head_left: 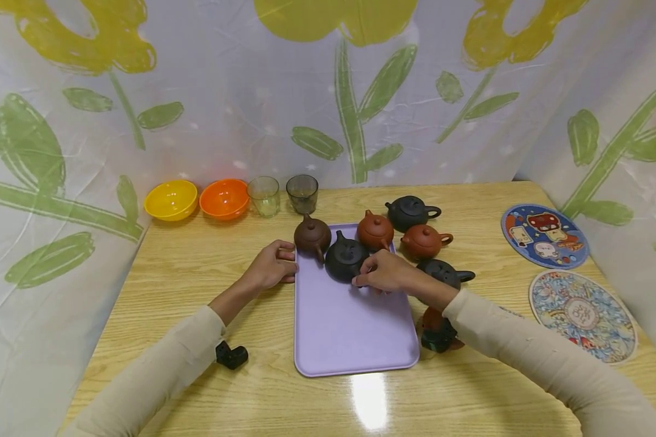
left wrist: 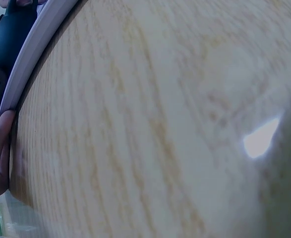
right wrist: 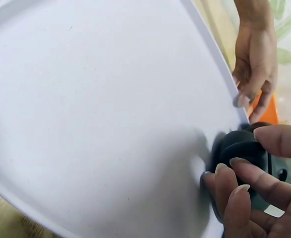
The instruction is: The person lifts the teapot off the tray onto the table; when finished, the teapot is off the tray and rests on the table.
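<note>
Right grip [head_left: 381,271] pinches the black teapot [head_left: 343,262] (partly hidden behind it), left grip [head_left: 274,265] pinches the tray [head_left: 355,334]

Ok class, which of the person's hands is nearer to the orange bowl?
Left. The left hand grips the left edge of the purple tray, in front of the orange bowl and to its right; the right hand holds the black teapot on the tray, farther right.

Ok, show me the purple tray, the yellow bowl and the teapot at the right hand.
Purple tray [head_left: 355,334]: head view, bare surface.
Yellow bowl [head_left: 171,200]: head view, bare inside.
Teapot [head_left: 341,263]: head view, dark body.
</note>
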Motion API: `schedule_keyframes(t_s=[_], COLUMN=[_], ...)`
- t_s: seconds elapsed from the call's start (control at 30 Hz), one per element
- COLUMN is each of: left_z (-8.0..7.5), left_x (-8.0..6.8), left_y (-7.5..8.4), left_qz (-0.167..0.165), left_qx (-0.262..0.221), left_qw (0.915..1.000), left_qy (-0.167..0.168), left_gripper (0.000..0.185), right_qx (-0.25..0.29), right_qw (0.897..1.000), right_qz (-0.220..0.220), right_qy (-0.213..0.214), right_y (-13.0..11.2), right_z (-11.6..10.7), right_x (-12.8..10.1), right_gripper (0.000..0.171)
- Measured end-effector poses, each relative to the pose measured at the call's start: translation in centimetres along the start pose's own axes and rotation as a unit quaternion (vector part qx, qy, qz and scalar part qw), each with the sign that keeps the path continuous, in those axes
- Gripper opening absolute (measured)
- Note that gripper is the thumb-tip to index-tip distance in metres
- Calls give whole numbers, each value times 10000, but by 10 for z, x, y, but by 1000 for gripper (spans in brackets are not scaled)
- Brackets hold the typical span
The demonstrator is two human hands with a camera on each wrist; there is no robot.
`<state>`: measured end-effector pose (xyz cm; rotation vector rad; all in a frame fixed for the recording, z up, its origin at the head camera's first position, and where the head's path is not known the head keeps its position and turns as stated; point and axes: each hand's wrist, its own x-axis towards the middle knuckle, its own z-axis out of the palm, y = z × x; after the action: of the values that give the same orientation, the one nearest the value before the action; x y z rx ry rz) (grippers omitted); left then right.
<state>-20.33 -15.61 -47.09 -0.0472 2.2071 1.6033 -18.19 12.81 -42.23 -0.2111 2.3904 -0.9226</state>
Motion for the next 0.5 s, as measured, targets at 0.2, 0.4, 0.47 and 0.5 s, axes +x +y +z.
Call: schedule_keyframes(t_s=[0.2, 0.4, 0.47, 0.5], left_z=[0, 1, 1, 1], left_x=[1, 0, 0, 0], left_y=[0, 1, 1, 1], left_qz=[-4, -36, -12, -12], left_qx=[-20, -39, -39, -42], left_qw=[10000, 10000, 10000, 10000], left_qy=[16, 34, 23, 16], left_gripper=[54, 54, 54, 54], right_qx=[100, 280, 321, 345], right_qw=[9997, 9993, 9991, 9990], right_qz=[196, 249, 262, 256], right_qy=[59, 94, 101, 107], right_y=[0, 0, -1, 0], right_z=[2, 2, 1, 1], right_x=[2, 2, 1, 1], right_gripper=[32, 29, 28, 28])
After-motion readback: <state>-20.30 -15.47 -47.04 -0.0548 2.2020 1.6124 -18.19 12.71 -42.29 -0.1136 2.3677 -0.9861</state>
